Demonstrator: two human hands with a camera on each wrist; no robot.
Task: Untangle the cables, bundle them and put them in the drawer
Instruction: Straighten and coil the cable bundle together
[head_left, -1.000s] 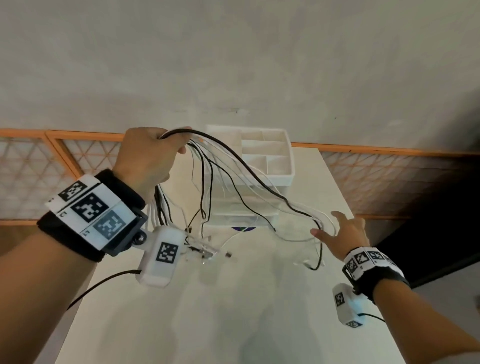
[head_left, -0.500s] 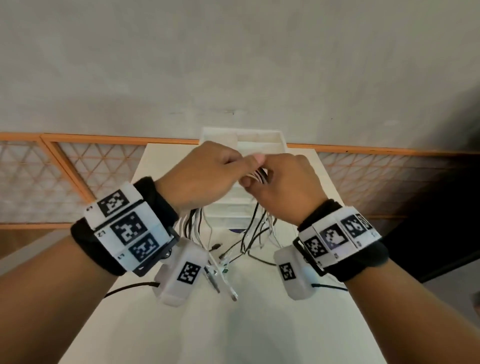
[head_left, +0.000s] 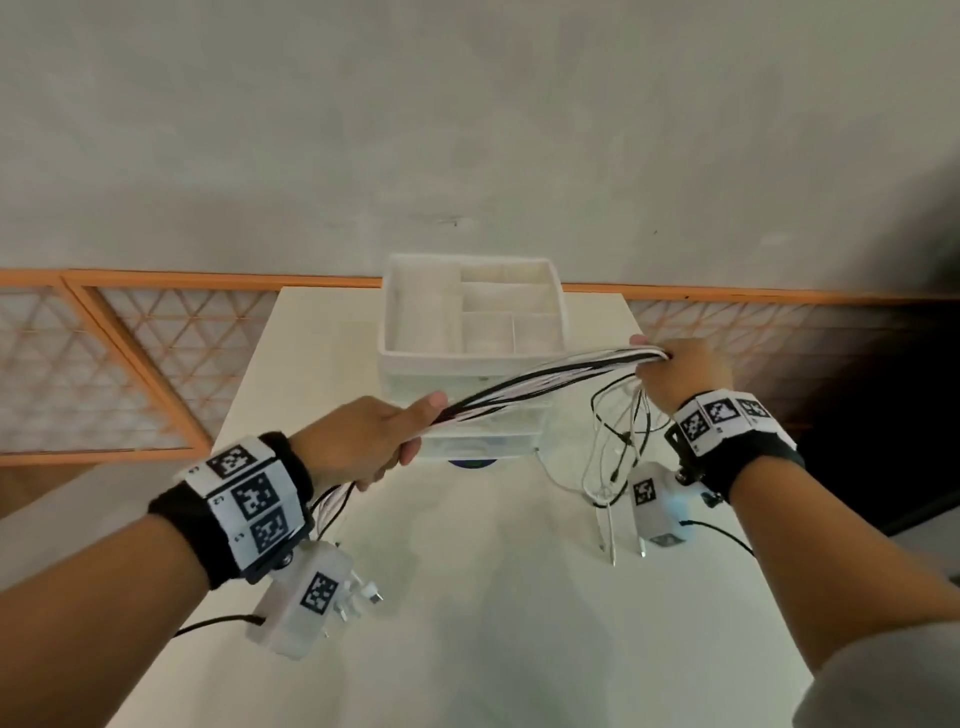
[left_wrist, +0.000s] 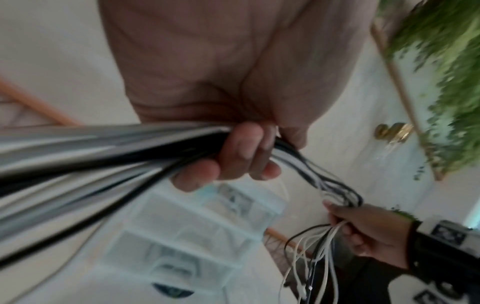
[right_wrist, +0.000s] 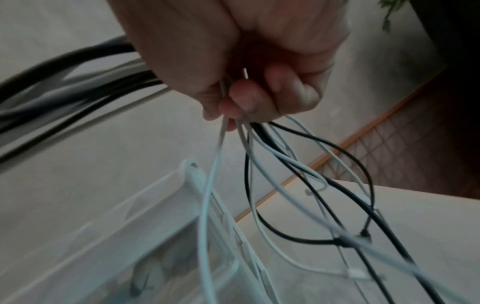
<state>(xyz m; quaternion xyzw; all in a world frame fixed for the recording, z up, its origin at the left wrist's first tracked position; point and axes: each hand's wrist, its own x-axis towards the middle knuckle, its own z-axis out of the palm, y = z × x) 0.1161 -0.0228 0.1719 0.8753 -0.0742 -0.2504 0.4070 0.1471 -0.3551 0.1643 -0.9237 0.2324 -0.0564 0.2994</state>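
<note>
A bunch of black and white cables (head_left: 545, 376) runs taut between my two hands above the white table (head_left: 467, 597). My left hand (head_left: 363, 441) grips the bunch at its lower left end, fingers curled round it (left_wrist: 233, 156). My right hand (head_left: 675, 369) grips the other end higher up at the right, fist closed (right_wrist: 259, 98). Loose cable ends (head_left: 618, 457) hang below the right hand to the table, their plugs near its surface. More ends (head_left: 358, 597) dangle under my left wrist. The white drawer unit (head_left: 472, 358) stands behind the cables.
The drawer unit has an open compartment tray (head_left: 395, 312) on top and translucent drawers (head_left: 478, 441) below, which look closed. An orange lattice rail (head_left: 130, 353) runs behind the table along a grey wall. The table's right edge (head_left: 727, 545) drops to a dark floor.
My hands were together in front of the drawer unit half a second ago. They have pulled apart, the left down and left, the right out to the right, and the cables are drawn straight between them.
</note>
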